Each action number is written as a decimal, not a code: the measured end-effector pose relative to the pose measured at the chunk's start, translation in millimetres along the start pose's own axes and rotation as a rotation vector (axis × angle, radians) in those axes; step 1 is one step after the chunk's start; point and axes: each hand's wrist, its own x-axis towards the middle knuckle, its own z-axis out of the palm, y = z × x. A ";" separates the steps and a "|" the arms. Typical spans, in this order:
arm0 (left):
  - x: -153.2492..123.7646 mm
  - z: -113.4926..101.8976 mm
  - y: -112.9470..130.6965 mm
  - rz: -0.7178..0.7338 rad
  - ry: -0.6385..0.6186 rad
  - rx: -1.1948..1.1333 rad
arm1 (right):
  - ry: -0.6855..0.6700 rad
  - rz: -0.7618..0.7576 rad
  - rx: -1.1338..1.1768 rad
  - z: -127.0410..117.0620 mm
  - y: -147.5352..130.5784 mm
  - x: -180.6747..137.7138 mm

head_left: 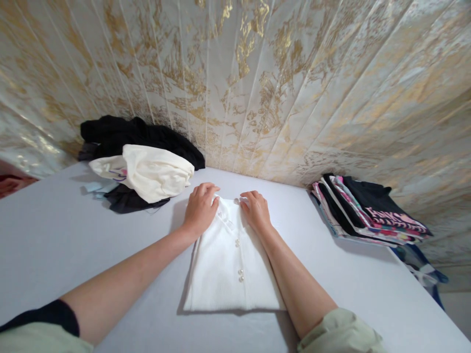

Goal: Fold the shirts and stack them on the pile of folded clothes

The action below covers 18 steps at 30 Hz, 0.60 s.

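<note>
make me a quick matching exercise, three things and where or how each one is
Things
1. buttoned top
2. clothes stack
3. cream cloth

Places and states
a. crumpled, on the left
b. in folded layers, on the right
c. white, with the left hand and right hand at its collar end

Pairs: 1-c, 2-b, 3-a

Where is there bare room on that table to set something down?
Bare tabletop lies between the right forearm and the folded stack, and between the left forearm and the loose clothes pile. Crowded spots: that pile, that stack, and the middle, where the left hand and right hand touch the white garment.
</note>
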 end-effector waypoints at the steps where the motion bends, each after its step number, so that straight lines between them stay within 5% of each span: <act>1: -4.8 -0.7 10.2 0.095 -0.035 -0.005 | 0.036 -0.006 0.012 -1.2 0.2 -1.0; 4: -22.5 4.4 33.7 0.303 -0.283 -0.008 | 0.125 -0.004 0.036 -5.6 0.9 -3.0; 9: -39.7 17.1 36.3 0.304 -0.530 0.133 | 0.143 0.017 0.058 -11.3 3.6 -4.1; 18: -33.7 18.9 23.3 0.262 -0.374 0.154 | -0.061 -0.027 -0.005 -9.9 -4.4 -3.7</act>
